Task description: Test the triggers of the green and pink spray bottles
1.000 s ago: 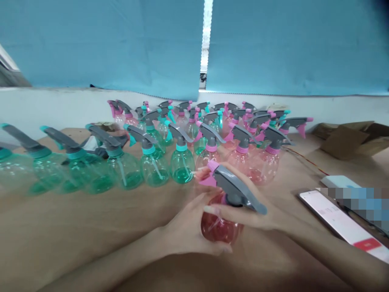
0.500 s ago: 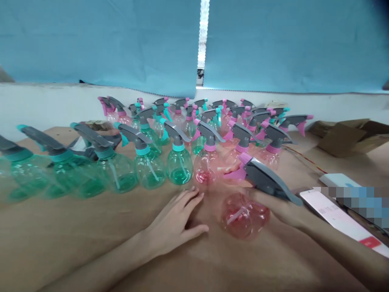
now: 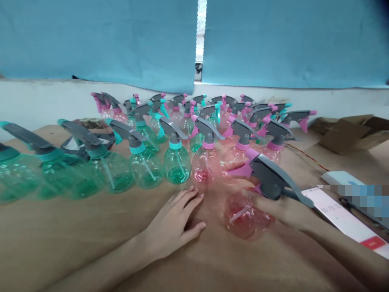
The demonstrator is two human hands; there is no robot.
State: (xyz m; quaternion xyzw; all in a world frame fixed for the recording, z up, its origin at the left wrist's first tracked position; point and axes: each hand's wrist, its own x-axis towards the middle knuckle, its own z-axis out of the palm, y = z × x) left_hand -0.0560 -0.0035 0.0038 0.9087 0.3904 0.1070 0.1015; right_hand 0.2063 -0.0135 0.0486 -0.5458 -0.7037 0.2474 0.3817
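Observation:
A pink spray bottle with a grey trigger head leans slightly at the near right, and my right hand is wrapped around its neck from behind. The bottle's see-through body shows a white tube and a little liquid inside. Some of my right fingers are hidden behind the trigger. Lying flat on the table with fingers spread, my left hand holds nothing. Just beyond its fingertips stand a green spray bottle with a turquoise collar and another pink spray bottle.
A row of green spray bottles runs to the left on the wooden table. Several pink and green ones crowd behind. At the right lie a phone, a white box and a cardboard box. A blue curtain hangs behind.
The held pink spray bottle and my right hand have shifted slightly to the right. My left hand stays almost where it was. The whole view has moved a little.

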